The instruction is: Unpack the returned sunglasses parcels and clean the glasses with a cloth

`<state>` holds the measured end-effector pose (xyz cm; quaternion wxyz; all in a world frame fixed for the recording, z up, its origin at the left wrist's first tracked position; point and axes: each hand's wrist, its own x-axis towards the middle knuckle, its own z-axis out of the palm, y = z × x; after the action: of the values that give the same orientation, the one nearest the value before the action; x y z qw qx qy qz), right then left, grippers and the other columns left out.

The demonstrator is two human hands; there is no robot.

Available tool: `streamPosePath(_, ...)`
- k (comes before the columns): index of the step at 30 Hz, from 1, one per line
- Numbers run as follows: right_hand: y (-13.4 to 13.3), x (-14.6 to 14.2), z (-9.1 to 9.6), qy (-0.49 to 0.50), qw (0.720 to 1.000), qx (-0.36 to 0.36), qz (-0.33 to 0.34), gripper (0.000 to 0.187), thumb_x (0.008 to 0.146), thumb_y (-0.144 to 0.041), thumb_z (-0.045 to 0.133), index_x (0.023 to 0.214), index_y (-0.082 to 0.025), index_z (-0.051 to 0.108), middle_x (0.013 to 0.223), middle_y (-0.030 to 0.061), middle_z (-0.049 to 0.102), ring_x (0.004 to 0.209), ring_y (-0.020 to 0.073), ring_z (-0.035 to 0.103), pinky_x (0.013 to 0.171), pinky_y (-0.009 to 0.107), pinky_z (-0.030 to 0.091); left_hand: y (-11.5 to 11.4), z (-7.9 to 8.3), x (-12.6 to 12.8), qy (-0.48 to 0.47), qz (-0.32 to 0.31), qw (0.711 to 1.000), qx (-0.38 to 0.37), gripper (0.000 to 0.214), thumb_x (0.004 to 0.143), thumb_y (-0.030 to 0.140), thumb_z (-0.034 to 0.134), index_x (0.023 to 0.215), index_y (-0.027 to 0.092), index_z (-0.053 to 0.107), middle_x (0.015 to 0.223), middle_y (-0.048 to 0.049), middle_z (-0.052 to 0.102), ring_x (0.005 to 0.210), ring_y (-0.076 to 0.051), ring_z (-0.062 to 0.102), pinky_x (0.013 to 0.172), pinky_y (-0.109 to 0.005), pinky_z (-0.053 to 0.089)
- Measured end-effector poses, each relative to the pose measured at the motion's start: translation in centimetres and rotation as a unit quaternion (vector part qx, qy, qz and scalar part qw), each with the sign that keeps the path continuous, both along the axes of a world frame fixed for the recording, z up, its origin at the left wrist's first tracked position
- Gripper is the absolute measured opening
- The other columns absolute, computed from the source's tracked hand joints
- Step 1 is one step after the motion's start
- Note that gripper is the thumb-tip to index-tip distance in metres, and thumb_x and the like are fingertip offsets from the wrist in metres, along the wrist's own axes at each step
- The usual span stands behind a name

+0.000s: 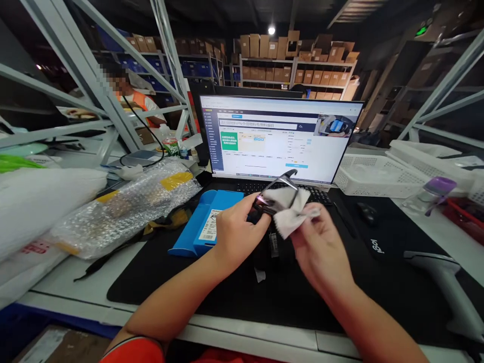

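Note:
My left hand grips a pair of dark glasses by the frame, above a black desk mat. My right hand pinches a white cloth against the lens. One temple arm of the glasses sticks up toward the monitor. Both hands hover in front of the black keyboard. A blue box with a barcode label lies just left of my left hand.
Bubble-wrap packages and white bags lie on the left. A white basket, a mouse, a clear bottle with a purple cap and a grey scanner are on the right. A person in orange sits behind the left rack.

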<state>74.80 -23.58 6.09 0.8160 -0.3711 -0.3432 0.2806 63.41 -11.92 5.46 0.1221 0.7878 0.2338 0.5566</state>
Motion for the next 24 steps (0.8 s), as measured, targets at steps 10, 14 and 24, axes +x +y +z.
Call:
streamPosePath(10,1.8,0.6,-2.6,-0.150,0.964,-0.057,-0.211,0.019,0.071,-0.025,0.087,0.074,-0.021,0.068,0.071,-0.0012,0.067,0.067,0.0158,0.062,0.066,0.029,0.050,-0.9,-1.7,0.5,0.023,0.006,0.990,0.141,0.030,0.093,0.033,0.062,0.109,0.009,0.069,0.087,-0.0107,0.079,0.069,-0.022,0.075,0.059,-0.029,0.057)
streamPosePath(14,1.4,2.4,-0.8,-0.012,0.985,-0.027,-0.168,0.034,0.064,-0.030,0.091,0.074,-0.020,0.061,0.071,-0.0034,0.067,0.061,0.0118,0.060,0.062,0.025,0.050,-2.0,-1.9,1.0,0.018,-0.066,0.987,0.142,0.026,0.089,0.019,0.063,0.113,0.011,0.067,0.097,-0.0094,0.080,0.080,-0.021,0.077,0.073,-0.028,0.061)
streamPosePath(24,1.8,-0.2,-3.2,-0.108,0.972,-0.064,-0.200,0.057,0.064,-0.026,0.090,0.057,-0.021,0.034,0.054,-0.0086,0.040,0.052,0.0075,0.035,0.051,0.021,0.032,-0.5,-1.0,-0.1,-0.005,-0.088,0.984,0.153,0.040,0.090,0.029,0.070,0.126,0.013,0.064,0.111,-0.0130,0.078,0.091,-0.022,0.078,0.081,-0.028,0.064)
